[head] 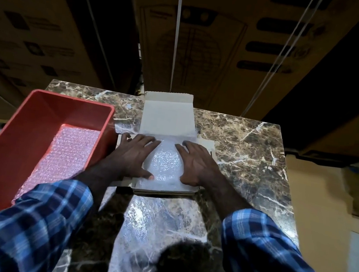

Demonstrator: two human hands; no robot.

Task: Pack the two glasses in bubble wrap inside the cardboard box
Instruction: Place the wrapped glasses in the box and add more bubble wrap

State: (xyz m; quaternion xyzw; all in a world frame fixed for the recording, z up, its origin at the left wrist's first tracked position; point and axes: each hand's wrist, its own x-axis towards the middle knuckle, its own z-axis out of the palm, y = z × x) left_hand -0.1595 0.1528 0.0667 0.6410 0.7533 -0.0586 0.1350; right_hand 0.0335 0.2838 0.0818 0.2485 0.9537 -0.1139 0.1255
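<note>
Both hands (135, 153) (195, 163) flat on lumpy, shiny bubble wrap (165, 163).

Red bin (41, 104); brown veined marble table (242, 139); blue plaid sleeves (48, 221).

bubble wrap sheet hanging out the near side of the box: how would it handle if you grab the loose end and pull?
Probably floppy: the bubble wrap sheet sags into the cardboard box and drapes flat over the marble table. Likely very light, so it may drag out unless the left hand and right hand press it down. Possibly slippery on the glossy marble.
</note>
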